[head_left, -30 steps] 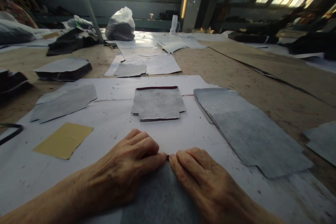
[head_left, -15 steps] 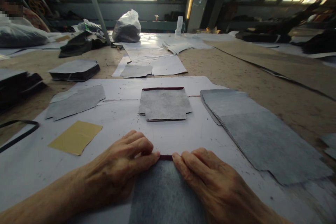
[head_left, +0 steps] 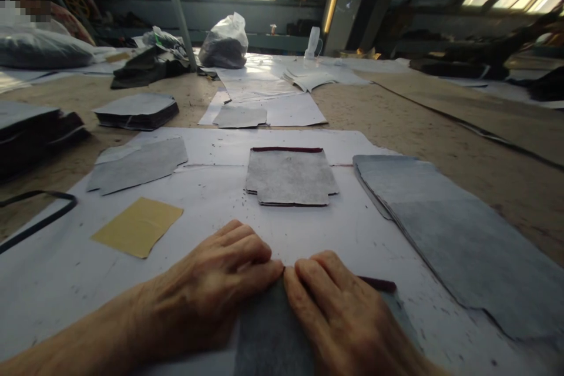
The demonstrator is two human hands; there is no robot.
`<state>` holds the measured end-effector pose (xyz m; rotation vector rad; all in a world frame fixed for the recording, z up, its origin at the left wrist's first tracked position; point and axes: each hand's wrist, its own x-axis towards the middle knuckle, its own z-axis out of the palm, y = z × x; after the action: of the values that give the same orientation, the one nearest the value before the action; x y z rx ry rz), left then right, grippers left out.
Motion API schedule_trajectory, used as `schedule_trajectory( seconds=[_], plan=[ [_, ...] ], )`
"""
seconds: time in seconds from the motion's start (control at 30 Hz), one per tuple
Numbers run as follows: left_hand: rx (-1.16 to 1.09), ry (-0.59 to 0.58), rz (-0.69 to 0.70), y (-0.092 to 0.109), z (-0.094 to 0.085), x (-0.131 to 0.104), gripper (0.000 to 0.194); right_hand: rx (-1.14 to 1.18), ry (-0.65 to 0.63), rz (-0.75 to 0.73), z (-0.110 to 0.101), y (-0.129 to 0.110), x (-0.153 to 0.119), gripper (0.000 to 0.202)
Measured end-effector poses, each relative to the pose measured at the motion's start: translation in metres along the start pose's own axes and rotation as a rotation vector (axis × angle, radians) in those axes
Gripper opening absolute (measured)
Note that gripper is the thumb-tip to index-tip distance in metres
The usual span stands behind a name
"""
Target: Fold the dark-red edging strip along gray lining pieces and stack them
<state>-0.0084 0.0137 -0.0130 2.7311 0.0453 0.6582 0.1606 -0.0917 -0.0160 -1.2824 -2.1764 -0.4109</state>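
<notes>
A grey sheet piece (head_left: pixel 269 329) lies at the near edge of the white paper, partly hidden under both hands. Its far edge is a narrow dark red folded strip (head_left: pixel 379 284), which shows to the right of my right hand. My left hand (head_left: pixel 215 282) has its fingers curled, thumb and fingertip pressed on that edge. Close against it, my right hand (head_left: pixel 341 305) is closed on the same edge, fingertips nearly meeting the left thumb. Just beyond lies a small stack of grey pieces (head_left: pixel 291 176) with a dark red strip along its far side.
On the right rests a stack of large grey sheets (head_left: pixel 458 229). A yellow paper (head_left: pixel 138 226), a grey cut piece (head_left: pixel 141 164) and a black strap-like loop (head_left: pixel 44 217) are on the left. Farther off stand bundled stacks (head_left: pixel 136 110), a filled plastic bag (head_left: pixel 224 44) and a pole (head_left: pixel 176 6).
My right hand has slid left along the folded edge towards my left hand, uncovering the strip's right end. The whole view has shifted slightly, so things sit farther right.
</notes>
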Motion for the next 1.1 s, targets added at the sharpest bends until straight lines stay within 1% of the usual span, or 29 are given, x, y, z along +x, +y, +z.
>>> schedule_trajectory(
  seconds=[0.1, 0.23, 0.47, 0.6, 0.63, 0.7, 0.77, 0.8, 0.9, 0.97, 1.0, 1.1],
  plan=[
    [-0.009, 0.013, -0.027, -0.005, -0.004, -0.006, 0.037, 0.008, -0.016, 0.011, 0.001, 0.001, -0.005, 0.035],
    [-0.002, 0.018, -0.03, -0.007, -0.008, -0.01, 0.036, 0.068, -0.021, 0.037, 0.001, 0.004, -0.009, 0.034],
    [0.033, -0.042, 0.011, -0.003, -0.01, -0.007, 0.033, 0.157, -0.088, 0.015, 0.004, 0.007, -0.007, 0.033],
    [0.071, -0.097, 0.024, -0.005, -0.01, -0.007, 0.032, 0.168, -0.136, -0.018, 0.004, 0.005, -0.002, 0.031],
    [0.09, -0.094, 0.022, -0.006, -0.01, -0.007, 0.031, 0.155, -0.147, -0.022, 0.004, 0.005, -0.002, 0.031],
    [0.109, -0.04, 0.002, -0.005, -0.011, -0.009, 0.034, 0.13, -0.153, -0.028, 0.004, 0.004, -0.001, 0.031],
    [0.094, 0.018, -0.034, 0.0, -0.014, -0.013, 0.04, 0.135, -0.156, -0.024, 0.005, 0.004, -0.002, 0.03],
    [0.08, 0.02, -0.052, 0.005, -0.016, -0.015, 0.041, 0.141, -0.155, -0.023, 0.005, 0.005, -0.003, 0.03],
    [0.081, -0.056, -0.097, 0.021, -0.02, -0.02, 0.04, 0.146, -0.158, -0.037, 0.005, 0.008, -0.004, 0.033],
    [0.109, -0.071, -0.139, 0.029, -0.022, -0.022, 0.038, 0.162, -0.177, -0.045, 0.002, 0.011, -0.003, 0.037],
    [0.119, -0.065, -0.167, 0.032, -0.022, -0.023, 0.037, 0.178, -0.21, -0.034, 0.0, 0.011, -0.001, 0.039],
    [0.116, -0.064, -0.216, 0.033, -0.02, -0.025, 0.034, 0.208, -0.36, 0.058, -0.007, 0.013, 0.007, 0.042]
  ],
)
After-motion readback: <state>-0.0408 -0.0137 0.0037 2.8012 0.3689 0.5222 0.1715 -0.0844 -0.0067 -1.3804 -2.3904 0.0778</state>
